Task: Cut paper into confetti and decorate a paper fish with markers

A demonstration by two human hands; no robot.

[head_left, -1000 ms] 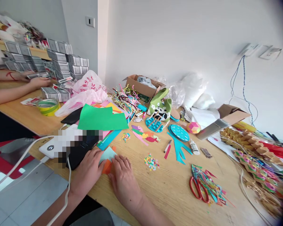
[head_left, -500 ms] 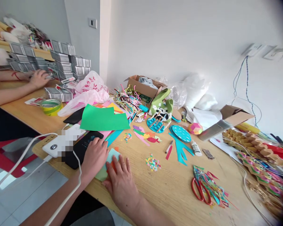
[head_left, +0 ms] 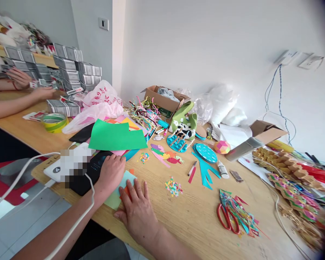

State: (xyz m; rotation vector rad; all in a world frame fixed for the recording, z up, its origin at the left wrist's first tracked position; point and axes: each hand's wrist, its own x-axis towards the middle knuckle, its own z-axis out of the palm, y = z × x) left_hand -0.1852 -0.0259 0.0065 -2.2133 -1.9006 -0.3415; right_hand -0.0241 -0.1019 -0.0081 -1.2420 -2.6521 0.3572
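My left hand (head_left: 112, 171) is at the near edge of a stack of coloured paper, beside a black phone (head_left: 82, 182). Its fingers are curled, and the fingertips and anything in them are hidden. My right hand (head_left: 139, 206) lies flat with fingers spread over a pale green sheet (head_left: 115, 198) and a piece of orange paper (head_left: 127, 190) on it. A notched green sheet (head_left: 116, 135) tops the paper stack. Right of my hands is a small pile of coloured paper dots (head_left: 173, 186).
Red-handled scissors (head_left: 227, 218) lie by paper scraps (head_left: 241, 213). A white power bank (head_left: 67, 164) has a cable crossing my left forearm. Paper fish cutouts (head_left: 168, 154), a glue bottle (head_left: 222, 169) and a grey cylinder (head_left: 245, 148) sit farther back. A co-worker's hands (head_left: 42, 93) handle cards at left.
My left hand has curled its fingers and shifted slightly up at the paper stack's edge. My right hand stays on the pale green sheet. The co-worker's hands have moved apart.
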